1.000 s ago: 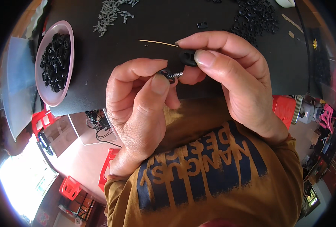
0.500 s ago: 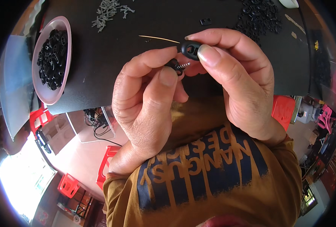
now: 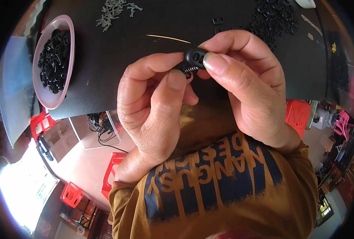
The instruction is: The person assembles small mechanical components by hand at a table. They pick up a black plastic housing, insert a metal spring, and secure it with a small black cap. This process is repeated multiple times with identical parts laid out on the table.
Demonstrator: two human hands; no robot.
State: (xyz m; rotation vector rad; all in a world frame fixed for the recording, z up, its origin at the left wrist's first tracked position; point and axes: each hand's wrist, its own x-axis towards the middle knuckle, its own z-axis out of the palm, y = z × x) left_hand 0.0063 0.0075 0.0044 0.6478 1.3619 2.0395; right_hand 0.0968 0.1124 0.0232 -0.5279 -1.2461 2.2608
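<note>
Between thumb and fingers, my left hand (image 3: 153, 99) pinches a small black cord lock plunger (image 3: 179, 67), partly covered by the fingertips. A metal coil spring (image 3: 191, 69) sticks out of it toward the right. My right hand (image 3: 250, 75) grips a black oval cord lock body (image 3: 195, 58) with two holes, by its right end. This body sits right beside the spring and overlaps the plunger in view; whether the spring's tip is inside it I cannot tell. Both hands are raised above the near part of the dark table (image 3: 93, 75).
A pink bowl (image 3: 70, 63) full of black cord lock parts stands at the left. Loose springs (image 3: 115, 14) lie at the back, with a wooden toothpick (image 3: 169, 38) nearer. One black part (image 3: 218, 20) lies apart from the pile of black pieces (image 3: 276, 18) at the back right.
My right hand has moved slightly left and down, bringing the cord lock body against the spring area. Less of the spring shows now. The left hand has hardly moved.
</note>
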